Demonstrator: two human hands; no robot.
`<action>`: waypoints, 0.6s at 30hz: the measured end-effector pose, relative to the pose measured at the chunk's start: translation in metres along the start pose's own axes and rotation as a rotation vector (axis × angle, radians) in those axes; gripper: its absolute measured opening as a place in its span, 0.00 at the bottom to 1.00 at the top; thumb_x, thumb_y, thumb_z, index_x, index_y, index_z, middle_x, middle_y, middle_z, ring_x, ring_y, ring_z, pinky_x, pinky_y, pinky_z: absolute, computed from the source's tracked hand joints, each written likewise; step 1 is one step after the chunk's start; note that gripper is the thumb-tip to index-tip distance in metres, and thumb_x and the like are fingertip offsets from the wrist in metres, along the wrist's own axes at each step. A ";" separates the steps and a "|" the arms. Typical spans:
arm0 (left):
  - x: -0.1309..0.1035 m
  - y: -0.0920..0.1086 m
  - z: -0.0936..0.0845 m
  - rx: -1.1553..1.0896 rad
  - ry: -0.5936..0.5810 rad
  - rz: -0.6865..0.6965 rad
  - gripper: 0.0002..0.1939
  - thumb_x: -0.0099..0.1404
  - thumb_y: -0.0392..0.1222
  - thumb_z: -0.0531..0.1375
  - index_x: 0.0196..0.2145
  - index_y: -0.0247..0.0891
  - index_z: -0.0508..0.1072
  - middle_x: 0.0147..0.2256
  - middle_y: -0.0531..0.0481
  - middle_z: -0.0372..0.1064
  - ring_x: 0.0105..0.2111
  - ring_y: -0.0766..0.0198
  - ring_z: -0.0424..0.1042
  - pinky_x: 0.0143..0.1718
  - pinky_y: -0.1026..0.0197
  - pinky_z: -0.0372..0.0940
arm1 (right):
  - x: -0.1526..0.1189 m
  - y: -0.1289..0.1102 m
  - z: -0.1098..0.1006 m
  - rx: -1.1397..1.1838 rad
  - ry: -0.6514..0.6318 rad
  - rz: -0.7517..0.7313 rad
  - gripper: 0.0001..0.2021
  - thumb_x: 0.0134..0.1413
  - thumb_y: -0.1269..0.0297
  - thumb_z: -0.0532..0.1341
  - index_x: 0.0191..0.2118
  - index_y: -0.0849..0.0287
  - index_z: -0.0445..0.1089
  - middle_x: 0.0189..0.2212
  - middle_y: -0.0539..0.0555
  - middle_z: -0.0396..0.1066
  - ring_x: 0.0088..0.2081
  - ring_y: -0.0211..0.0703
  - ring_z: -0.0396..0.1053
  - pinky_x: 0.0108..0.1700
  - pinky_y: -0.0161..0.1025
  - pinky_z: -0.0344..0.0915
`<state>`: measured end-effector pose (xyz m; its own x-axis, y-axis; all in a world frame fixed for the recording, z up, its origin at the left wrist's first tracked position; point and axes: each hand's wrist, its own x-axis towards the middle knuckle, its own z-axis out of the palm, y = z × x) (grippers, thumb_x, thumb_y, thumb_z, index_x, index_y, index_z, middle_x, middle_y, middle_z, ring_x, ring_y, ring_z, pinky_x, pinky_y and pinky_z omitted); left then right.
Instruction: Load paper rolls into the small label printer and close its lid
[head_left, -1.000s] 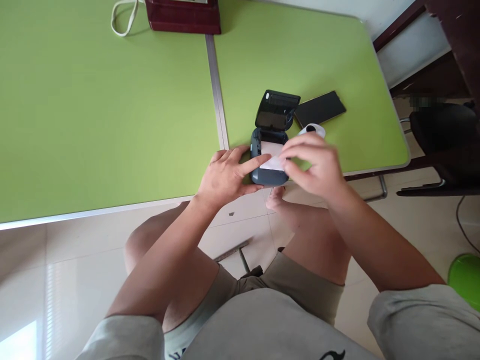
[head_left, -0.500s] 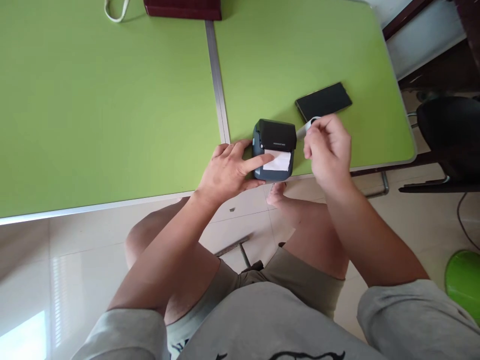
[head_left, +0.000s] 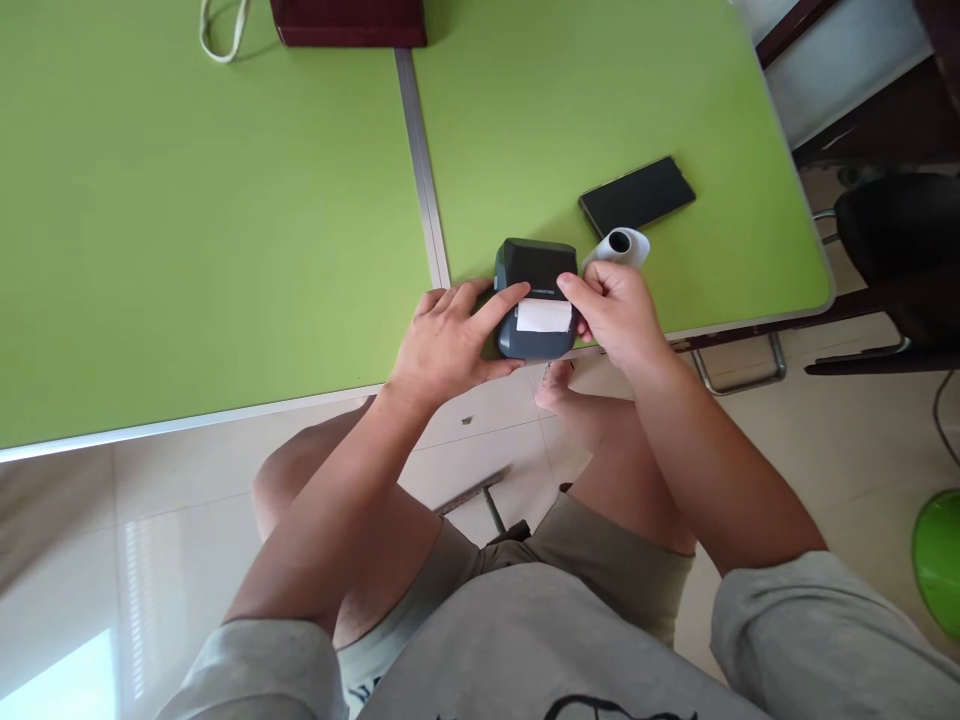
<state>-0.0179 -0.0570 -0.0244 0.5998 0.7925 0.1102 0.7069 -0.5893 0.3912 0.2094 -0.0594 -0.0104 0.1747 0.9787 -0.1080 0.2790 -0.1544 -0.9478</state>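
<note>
A small dark label printer (head_left: 535,263) rests at the table's front edge, a strip of white paper (head_left: 544,316) coming out of its front slot. From the left my left hand (head_left: 450,335) grips it, one finger lying on the lid and the thumb low at the front. My right hand (head_left: 619,305) clasps the opposite side, thumb pressed on the lid's right corner and the other fingers curled down beside the body, partly hidden. Just behind that hand lies a white paper roll (head_left: 636,246) with a dark core, touching or very close to a black phone (head_left: 637,197).
The green table (head_left: 225,220) has a metal seam (head_left: 421,160) running across it. At the far side stand a dark red box (head_left: 349,22) and a white cord loop (head_left: 225,35). A black chair (head_left: 900,240) is to the right, with a green round object (head_left: 937,560) on the floor.
My right hand has let go of the white paper roll, now on the table, and moved left onto the printer. My left index finger has shifted from the paper strip up to the lid.
</note>
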 end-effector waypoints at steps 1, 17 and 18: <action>0.000 -0.001 0.000 -0.022 0.007 -0.003 0.45 0.63 0.59 0.70 0.72 0.48 0.60 0.64 0.36 0.69 0.61 0.39 0.72 0.63 0.39 0.63 | -0.001 0.002 0.001 0.005 0.018 0.016 0.32 0.49 0.44 0.74 0.20 0.52 0.49 0.13 0.43 0.53 0.14 0.32 0.54 0.14 0.33 0.49; -0.001 -0.019 -0.007 -0.839 0.427 -0.280 0.08 0.65 0.37 0.53 0.28 0.45 0.64 0.28 0.50 0.63 0.29 0.60 0.64 0.32 0.54 0.65 | -0.010 0.018 -0.009 0.347 0.027 -0.034 0.20 0.54 0.45 0.67 0.28 0.52 0.59 0.20 0.42 0.54 0.17 0.31 0.53 0.18 0.34 0.48; -0.001 -0.019 -0.008 -0.819 0.436 -0.259 0.09 0.63 0.36 0.53 0.25 0.45 0.62 0.27 0.50 0.62 0.29 0.60 0.64 0.32 0.53 0.65 | -0.010 0.018 -0.008 0.337 0.030 -0.025 0.16 0.54 0.50 0.66 0.28 0.52 0.61 0.20 0.43 0.56 0.18 0.31 0.55 0.18 0.34 0.49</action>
<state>-0.0349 -0.0453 -0.0250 0.1531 0.9686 0.1960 0.2177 -0.2265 0.9494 0.2206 -0.0728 -0.0241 0.2004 0.9765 -0.0789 -0.0430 -0.0717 -0.9965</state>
